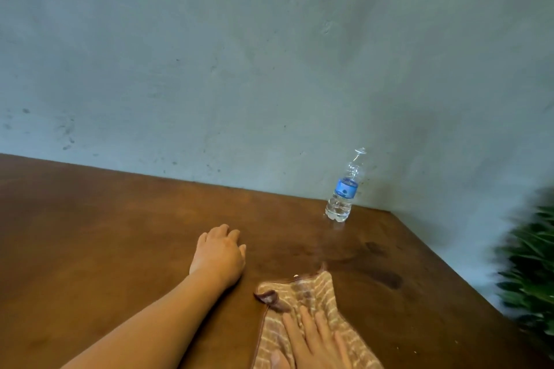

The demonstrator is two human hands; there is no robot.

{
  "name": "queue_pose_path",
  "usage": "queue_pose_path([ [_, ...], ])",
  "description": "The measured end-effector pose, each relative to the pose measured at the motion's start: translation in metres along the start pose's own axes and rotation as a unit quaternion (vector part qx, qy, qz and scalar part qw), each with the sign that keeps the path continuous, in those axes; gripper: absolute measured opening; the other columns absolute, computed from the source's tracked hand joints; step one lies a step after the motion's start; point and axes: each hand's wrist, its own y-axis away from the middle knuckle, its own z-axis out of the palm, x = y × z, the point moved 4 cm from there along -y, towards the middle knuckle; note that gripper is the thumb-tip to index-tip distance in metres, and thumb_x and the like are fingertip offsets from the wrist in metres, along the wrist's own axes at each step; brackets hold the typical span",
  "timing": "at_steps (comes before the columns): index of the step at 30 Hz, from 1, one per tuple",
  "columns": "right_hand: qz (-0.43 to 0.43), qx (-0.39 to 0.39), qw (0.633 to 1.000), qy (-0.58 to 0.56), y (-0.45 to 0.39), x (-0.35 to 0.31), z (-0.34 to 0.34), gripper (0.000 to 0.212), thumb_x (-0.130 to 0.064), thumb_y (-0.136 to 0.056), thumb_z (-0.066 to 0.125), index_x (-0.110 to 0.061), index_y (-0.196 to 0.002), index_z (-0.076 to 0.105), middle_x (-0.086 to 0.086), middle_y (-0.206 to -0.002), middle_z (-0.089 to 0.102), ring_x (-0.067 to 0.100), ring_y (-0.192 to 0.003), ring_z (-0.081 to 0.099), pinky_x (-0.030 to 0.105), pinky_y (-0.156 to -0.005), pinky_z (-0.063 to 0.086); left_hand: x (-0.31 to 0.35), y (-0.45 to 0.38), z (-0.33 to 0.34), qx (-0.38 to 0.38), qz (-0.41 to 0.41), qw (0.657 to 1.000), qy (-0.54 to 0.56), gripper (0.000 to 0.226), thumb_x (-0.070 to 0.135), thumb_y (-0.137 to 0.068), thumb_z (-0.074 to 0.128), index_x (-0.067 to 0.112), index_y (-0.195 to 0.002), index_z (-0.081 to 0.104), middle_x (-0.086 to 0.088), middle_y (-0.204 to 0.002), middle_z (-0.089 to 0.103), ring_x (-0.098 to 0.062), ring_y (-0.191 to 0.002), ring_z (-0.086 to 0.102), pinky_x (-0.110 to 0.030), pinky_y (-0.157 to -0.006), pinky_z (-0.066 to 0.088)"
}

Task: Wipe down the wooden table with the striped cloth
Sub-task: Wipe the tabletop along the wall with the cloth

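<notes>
The striped cloth (pixel 302 293), brown and cream with a dark hem, lies partly bunched on the wooden table (pixel 105 234) near its front right. My right hand (pixel 314 341) rests flat on the cloth's near part, fingers spread and pressing down, not gripping. To the left of the cloth, my left hand (pixel 218 255) sits palm down on bare wood with its fingers loosely curled and nothing in it. Dark damp patches show on the wood beyond and right of the cloth.
A clear water bottle (pixel 343 189) with a blue label stands upright near the table's back right corner, against the grey wall (pixel 239 54). A green plant (pixel 530 272) stands beyond the table's right edge.
</notes>
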Motion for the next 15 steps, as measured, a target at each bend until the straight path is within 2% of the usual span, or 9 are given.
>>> queue_pose_path([
  [2, 0.001, -0.032, 0.999, -0.016, -0.021, 0.003, 0.002, 0.048, -0.061, -0.095, 0.016, -0.037, -0.121, 0.049, -0.014, -0.14, 0.046, 0.007, -0.15, 0.011, 0.034, -0.099, 0.029, 0.0, -0.009, 0.006, -0.01, -0.01, 1.0, -0.006, 0.051, 0.047, -0.099, 0.033, 0.022, -0.142, 0.042, -0.003, -0.152, 0.035, -0.022, -0.139, 0.032, -0.039, -0.116, 0.024],
  [4, 0.037, -0.054, 0.998, -0.024, -0.042, 0.014, 0.005, 0.045, -0.06, -0.084, 0.037, -0.04, -0.12, 0.053, -0.01, -0.122, 0.067, 0.011, -0.134, 0.047, 0.031, -0.106, 0.019, 0.003, -0.015, 0.008, -0.004, -0.009, 1.0, -0.006, 0.051, 0.047, -0.099, 0.032, 0.023, -0.144, 0.04, -0.003, -0.153, 0.033, -0.02, -0.14, 0.029, -0.039, -0.117, 0.022],
  [5, 0.053, -0.08, 0.995, -0.028, -0.052, 0.018, 0.008, 0.052, -0.062, -0.076, 0.04, -0.041, -0.12, 0.059, -0.009, -0.119, 0.071, 0.015, -0.121, 0.061, 0.032, -0.105, 0.02, 0.005, -0.016, 0.009, -0.002, -0.009, 1.0, -0.005, 0.051, 0.047, -0.1, 0.031, 0.024, -0.144, 0.039, -0.002, -0.153, 0.032, -0.02, -0.141, 0.028, -0.039, -0.117, 0.022],
  [6, 0.069, -0.095, 0.993, -0.021, -0.065, 0.023, 0.006, 0.059, -0.062, -0.074, 0.037, -0.043, -0.124, 0.062, -0.01, -0.127, 0.066, 0.017, -0.118, 0.064, 0.031, -0.105, 0.022, 0.006, -0.018, 0.009, 0.0, -0.009, 1.0, -0.003, 0.051, 0.046, -0.1, 0.031, 0.024, -0.145, 0.038, -0.002, -0.154, 0.031, -0.019, -0.141, 0.028, -0.038, -0.118, 0.022],
  [7, 0.064, -0.096, 0.993, -0.022, -0.08, 0.025, 0.002, 0.063, -0.062, -0.079, 0.03, -0.045, -0.134, 0.056, -0.012, -0.144, 0.052, 0.016, -0.132, 0.053, 0.03, -0.11, 0.019, 0.008, -0.018, 0.009, 0.001, -0.008, 1.0, -0.002, 0.051, 0.046, -0.1, 0.03, 0.024, -0.145, 0.037, -0.001, -0.154, 0.03, -0.018, -0.141, 0.027, -0.037, -0.118, 0.021],
  [8, 0.056, -0.086, 0.995, -0.019, -0.096, 0.027, 0.0, 0.064, -0.061, -0.087, 0.02, -0.045, -0.147, 0.038, -0.014, -0.158, 0.029, 0.014, -0.147, 0.029, 0.03, -0.117, 0.009, 0.008, -0.018, 0.009, 0.003, -0.009, 1.0, -0.003, 0.05, 0.046, -0.1, 0.03, 0.024, -0.146, 0.037, -0.001, -0.154, 0.03, -0.018, -0.142, 0.026, -0.036, -0.118, 0.021],
  [9, 0.06, -0.13, 0.989, -0.027, -0.113, 0.033, 0.004, 0.063, -0.059, -0.094, 0.014, -0.042, -0.155, 0.018, -0.015, -0.164, 0.008, 0.013, -0.152, 0.005, 0.033, -0.121, -0.002, 0.009, -0.019, 0.009, 0.005, -0.01, 1.0, -0.006, 0.05, 0.045, -0.101, 0.03, 0.024, -0.146, 0.036, 0.0, -0.155, 0.029, -0.017, -0.142, 0.025, -0.035, -0.118, 0.02],
  [10, 0.071, -0.175, 0.982, -0.032, -0.129, 0.037, 0.007, 0.062, -0.057, -0.098, 0.012, -0.038, -0.157, 0.007, -0.014, -0.164, -0.003, 0.014, -0.152, -0.007, 0.038, -0.122, -0.007, 0.01, -0.018, 0.008, 0.008, -0.012, 1.0, -0.006, 0.05, 0.045, -0.101, 0.029, 0.025, -0.146, 0.036, 0.0, -0.155, 0.029, -0.016, -0.143, 0.024, -0.035, -0.118, 0.019],
  [15, 0.06, -0.204, 0.976, -0.04, -0.209, 0.052, 0.034, 0.061, -0.054, -0.101, 0.01, -0.033, -0.158, 0.004, -0.007, -0.166, -0.007, 0.017, -0.152, -0.009, 0.042, -0.122, -0.006, 0.019, -0.021, 0.013, 0.028, -0.024, 0.999, -0.019, 0.048, 0.043, -0.101, 0.029, 0.026, -0.145, 0.039, 0.004, -0.153, 0.031, -0.013, -0.142, 0.024, -0.032, -0.118, 0.018],
])
